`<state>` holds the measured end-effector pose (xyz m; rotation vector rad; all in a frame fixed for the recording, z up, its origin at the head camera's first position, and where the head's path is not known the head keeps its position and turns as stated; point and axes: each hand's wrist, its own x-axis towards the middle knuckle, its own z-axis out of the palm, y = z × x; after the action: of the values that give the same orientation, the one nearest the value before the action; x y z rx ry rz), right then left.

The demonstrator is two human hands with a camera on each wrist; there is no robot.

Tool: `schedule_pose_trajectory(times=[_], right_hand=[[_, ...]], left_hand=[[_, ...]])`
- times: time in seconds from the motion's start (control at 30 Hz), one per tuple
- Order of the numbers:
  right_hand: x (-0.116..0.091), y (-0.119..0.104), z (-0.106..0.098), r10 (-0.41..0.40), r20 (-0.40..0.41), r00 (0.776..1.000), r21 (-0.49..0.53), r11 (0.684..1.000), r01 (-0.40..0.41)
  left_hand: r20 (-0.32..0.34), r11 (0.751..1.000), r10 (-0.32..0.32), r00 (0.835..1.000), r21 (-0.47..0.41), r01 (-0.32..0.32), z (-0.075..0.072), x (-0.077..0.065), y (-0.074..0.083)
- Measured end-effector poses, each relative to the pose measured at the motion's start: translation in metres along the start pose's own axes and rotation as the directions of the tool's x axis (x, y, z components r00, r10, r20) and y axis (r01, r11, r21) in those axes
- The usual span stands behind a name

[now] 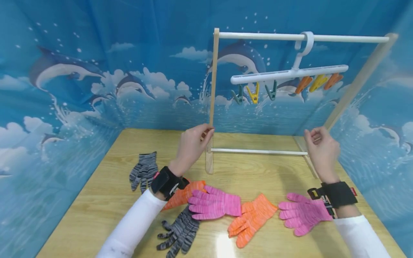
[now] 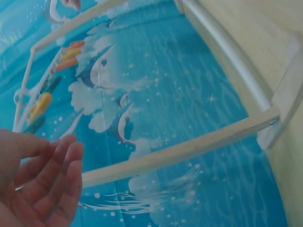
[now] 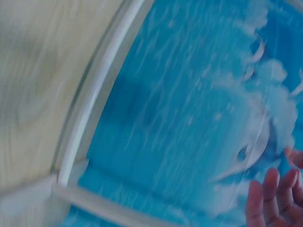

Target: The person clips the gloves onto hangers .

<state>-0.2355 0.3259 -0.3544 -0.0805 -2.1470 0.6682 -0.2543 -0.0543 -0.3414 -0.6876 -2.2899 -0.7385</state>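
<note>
My left hand [image 1: 193, 141] is raised in front of the rack's left wooden post [image 1: 213, 79]. Its fingers bend loosely, and nothing shows between them in the left wrist view. My right hand [image 1: 322, 154] hovers near the lower part of the right wooden post [image 1: 361, 79], fingers loosely bent, with no object visible in it. From the white top rail [image 1: 258, 36] hangs a white clip hanger [image 1: 267, 76]. Green clothespins [image 1: 271, 90], yellow clothespins [image 1: 254, 94] and orange clothespins [image 1: 303, 85] dangle from it, holding nothing.
On the wooden table lie pink gloves [image 1: 216, 203], orange gloves [image 1: 253, 218] and grey-black striped gloves [image 1: 180, 231], some overlapping. A white lower bar [image 1: 258, 151] joins the rack's feet. A blue dolphin-print curtain [image 1: 145, 53] surrounds the table's back and sides.
</note>
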Motion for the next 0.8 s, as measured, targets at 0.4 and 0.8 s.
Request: schedule_pose_trajectory(times=[0.4,0.8], right_hand=[[0.055,0.058,-0.001,0.258,-0.117,0.959,-0.080,0.960,-0.268],[0.065,0.086,0.008,0.225,0.145,0.964,-0.015,0.974,-0.225]], left_hand=[[-0.111,0.987,-0.157,0.981,-0.052,0.152,0.019,0.039,-0.018],[-0.036,0.961,-0.214,0.976,-0.187,0.203,0.040,0.057,-0.027]])
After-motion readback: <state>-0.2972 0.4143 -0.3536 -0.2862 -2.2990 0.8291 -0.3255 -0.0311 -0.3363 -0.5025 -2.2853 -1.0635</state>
